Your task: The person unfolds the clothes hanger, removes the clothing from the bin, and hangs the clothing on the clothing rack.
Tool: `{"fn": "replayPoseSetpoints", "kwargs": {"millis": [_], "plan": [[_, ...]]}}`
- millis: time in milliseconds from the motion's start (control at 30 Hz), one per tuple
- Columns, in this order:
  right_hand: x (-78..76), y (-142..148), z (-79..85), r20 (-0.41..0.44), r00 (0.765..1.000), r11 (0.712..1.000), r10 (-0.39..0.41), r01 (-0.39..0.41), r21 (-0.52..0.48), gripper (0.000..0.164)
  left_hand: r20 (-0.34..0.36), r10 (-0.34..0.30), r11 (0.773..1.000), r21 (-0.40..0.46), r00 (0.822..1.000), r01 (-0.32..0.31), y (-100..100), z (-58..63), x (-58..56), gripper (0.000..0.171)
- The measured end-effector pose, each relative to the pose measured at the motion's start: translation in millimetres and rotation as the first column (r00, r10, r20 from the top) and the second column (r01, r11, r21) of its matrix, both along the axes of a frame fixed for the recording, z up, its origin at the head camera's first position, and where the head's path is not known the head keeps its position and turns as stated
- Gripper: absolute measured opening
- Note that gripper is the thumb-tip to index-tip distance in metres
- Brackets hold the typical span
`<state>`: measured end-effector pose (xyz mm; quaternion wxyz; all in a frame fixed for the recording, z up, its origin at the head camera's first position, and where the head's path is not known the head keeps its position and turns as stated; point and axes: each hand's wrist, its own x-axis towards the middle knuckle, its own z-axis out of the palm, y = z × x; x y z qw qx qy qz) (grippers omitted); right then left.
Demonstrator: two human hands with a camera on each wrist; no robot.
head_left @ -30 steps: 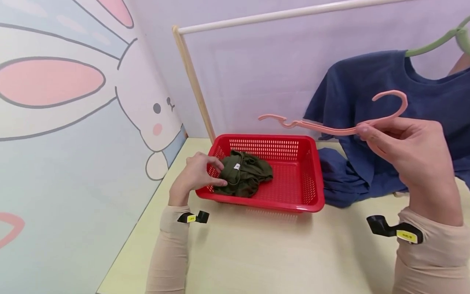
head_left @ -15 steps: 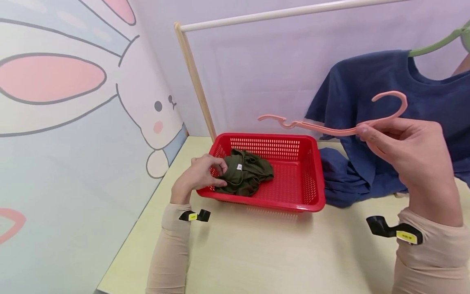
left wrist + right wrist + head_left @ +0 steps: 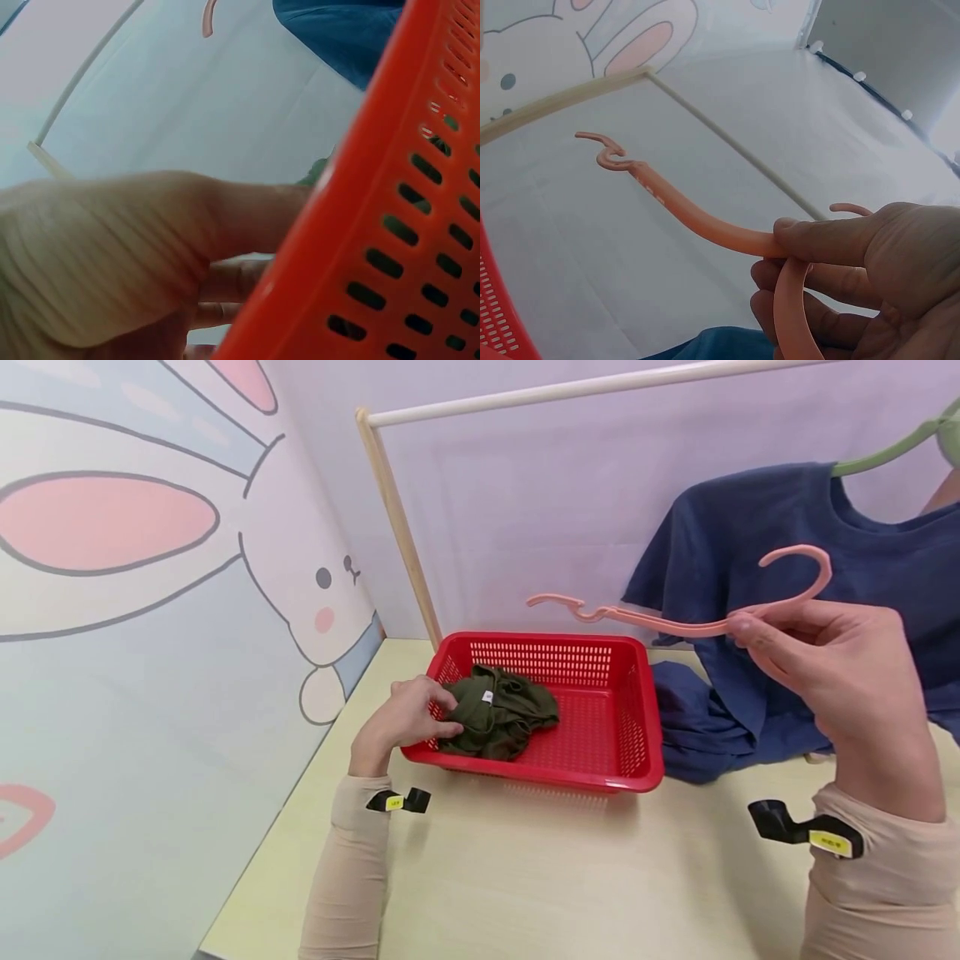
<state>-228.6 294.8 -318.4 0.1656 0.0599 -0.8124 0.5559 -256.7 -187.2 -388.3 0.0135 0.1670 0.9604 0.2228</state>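
A dark green garment (image 3: 498,714) with a white label lies bunched in the left half of a red plastic basket (image 3: 633,760). My left hand (image 3: 408,714) reaches over the basket's left rim to the garment's near end, thumb and fingers apart. In the left wrist view the rim hides its fingertips. My right hand (image 3: 862,672) pinches a pink clothes hanger (image 3: 660,624) by its middle, between thumb and fingers, and holds it in the air right of the basket. The right wrist view shows the hanger's notched arm (image 3: 682,196) pointing away from the hand.
Behind the basket stands a clothes rack with a white rail (image 3: 562,393) and a wooden post (image 3: 401,527). A navy T-shirt (image 3: 787,543) hangs on a green hanger (image 3: 892,447) at right. Its lower cloth lies against the basket. A rabbit-painted wall (image 3: 150,710) borders the left.
My left hand's fingers curl in half a second ago and are spread apart again now, and the garment's label shifts slightly. The right hand and the pink hanger stay still.
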Motion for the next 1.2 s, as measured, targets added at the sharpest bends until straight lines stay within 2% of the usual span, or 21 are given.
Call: {"fn": "replayPoseSetpoints", "kwargs": {"millis": [100,200,400,500,633,767,900,1000,1067,1133,1200], "plan": [[1.2,0,1.0,-0.002,1.0,1.0,-0.003,0.003,-0.002,0.035,-0.023,-0.005,0.998,0.067,1.0,0.006,2,3.7,0.8,0.016],[2.2,-1,2.4,-0.003,1.0,1.0,-0.014,0.014,0.006,0.035,-0.091,0.003,0.988,0.155,0.996,0.012,5,8.9,2.1,0.021],[3.0,1,4.4,0.002,1.0,1.0,-0.016,0.016,-0.002,0.034,-0.233,0.041,0.938,0.343,0.972,0.043,20,21.4,1.6,0.022],[3.4,2,4.6,0.0,1.0,1.0,-0.009,0.009,-0.02,0.034,-0.285,0.027,0.92,0.383,0.958,0.088,31,28.8,-2.1,0.023],[4.3,3,4.2,-0.004,1.0,0.999,-0.024,0.024,-0.028,0.035,-0.349,-0.042,0.898,0.398,0.936,0.188,49,43.7,-8.8,0.023],[5.9,2,5.2,-0.028,0.998,0.997,-0.062,0.061,-0.036,0.034,-0.41,-0.126,0.866,0.398,0.903,0.302,68,61.7,-12.4,0.021],[6.4,-2,8.3,-0.061,0.994,0.994,-0.092,0.088,-0.063,0.03,-0.483,-0.216,0.809,0.398,0.849,0.433,83,76.2,-11.6,0.018],[4.4,-4,9.7,-0.086,0.992,0.993,-0.092,0.085,-0.084,0.026,-0.523,-0.281,0.757,0.395,0.805,0.521,89,82.7,-9.2,0.019],[3.2,-5,9.9,-0.097,0.991,0.993,-0.089,0.08,-0.091,0.025,-0.526,-0.309,0.735,0.397,0.792,0.55,90,83.9,-7.7,0.022],[2.7,-6,9.9,-0.101,0.991,0.993,-0.086,0.077,-0.09,0.025,-0.513,-0.315,0.729,0.407,0.798,0.55,89,82.2,-6.8,0.023],[3.0,-7,9.8,-0.1,0.991,0.993,-0.084,0.075,-0.088,0.025,-0.475,-0.286,0.75,0.429,0.832,0.503,86,76.7,-6.2,0.023]]}}
